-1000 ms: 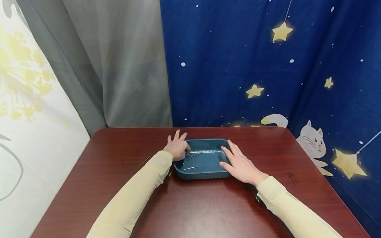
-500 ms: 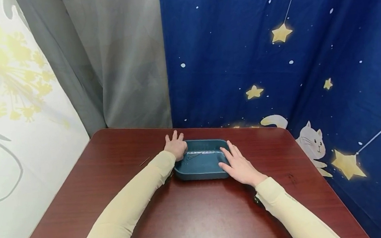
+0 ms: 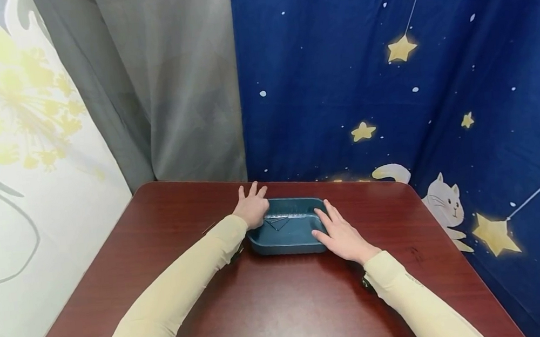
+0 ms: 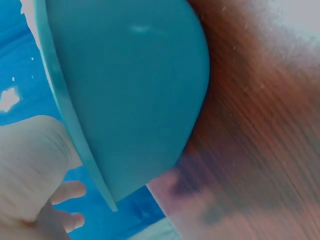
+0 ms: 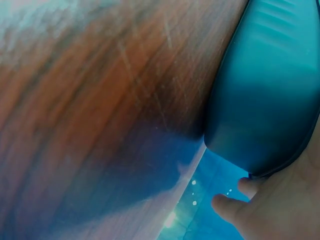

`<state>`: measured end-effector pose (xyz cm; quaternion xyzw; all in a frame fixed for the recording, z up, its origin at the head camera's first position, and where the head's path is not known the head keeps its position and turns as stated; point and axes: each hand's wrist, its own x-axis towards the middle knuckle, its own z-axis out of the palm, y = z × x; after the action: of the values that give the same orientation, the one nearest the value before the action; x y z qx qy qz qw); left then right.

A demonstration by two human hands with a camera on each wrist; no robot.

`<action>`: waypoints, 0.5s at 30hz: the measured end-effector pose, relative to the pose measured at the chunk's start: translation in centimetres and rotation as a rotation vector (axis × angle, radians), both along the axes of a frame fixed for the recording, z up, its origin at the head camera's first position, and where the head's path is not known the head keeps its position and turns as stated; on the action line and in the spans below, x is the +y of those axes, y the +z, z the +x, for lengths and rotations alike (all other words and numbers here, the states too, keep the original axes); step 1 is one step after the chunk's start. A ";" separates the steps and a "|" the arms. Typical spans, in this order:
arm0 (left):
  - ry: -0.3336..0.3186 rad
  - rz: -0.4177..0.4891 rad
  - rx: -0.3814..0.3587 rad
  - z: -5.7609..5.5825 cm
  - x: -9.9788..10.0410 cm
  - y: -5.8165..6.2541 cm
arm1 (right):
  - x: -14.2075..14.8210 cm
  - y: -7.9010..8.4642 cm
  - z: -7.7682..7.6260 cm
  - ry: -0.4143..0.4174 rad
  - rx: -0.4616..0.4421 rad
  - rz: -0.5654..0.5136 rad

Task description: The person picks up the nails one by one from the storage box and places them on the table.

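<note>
A dark teal rectangular tray (image 3: 287, 249) lies near the table's far edge, with a few thin dark stick-like pieces (image 3: 277, 224) crossing at an angle inside. My left hand (image 3: 253, 212) reaches over its left end, outer fingers spread upward. Thumb and index finger are hidden, so I cannot tell whether they pinch a piece. In the left wrist view the hand (image 4: 32, 165) is behind the tray's rim (image 4: 75, 130). My right hand (image 3: 347, 237) rests along the right rim with fingers extended; the right wrist view shows that hand (image 5: 280, 205) against the tray wall (image 5: 265, 90).
Another thin stick (image 3: 209, 228) lies on the reddish-brown table (image 3: 283, 308) left of the tray, partly behind the left sleeve (image 3: 187, 274). A blue star-patterned curtain (image 3: 315, 77) and a grey curtain (image 3: 184, 90) hang beyond the far edge.
The separate piece near the tray's front left has gone from sight. The pieces farther back now cross at a wider angle. My left hand shifted left, then slightly right; my right hand stays put.
</note>
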<state>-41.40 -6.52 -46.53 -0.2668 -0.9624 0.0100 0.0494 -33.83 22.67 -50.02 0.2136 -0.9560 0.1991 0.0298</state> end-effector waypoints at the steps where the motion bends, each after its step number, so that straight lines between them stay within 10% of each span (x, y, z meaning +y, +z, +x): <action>1: -0.006 -0.008 0.011 0.2 0.0 0.1 | 0.0 0.0 0.0 -0.002 -0.002 0.000; 15: -0.074 0.070 0.157 2.1 -0.7 0.9 | -0.1 -0.1 0.3 -0.006 0.015 -0.010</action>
<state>-39.28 -7.18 -45.67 -0.2986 -0.9449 -0.0047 0.1342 -33.49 22.56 -50.15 0.2120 -0.9553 0.2022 0.0388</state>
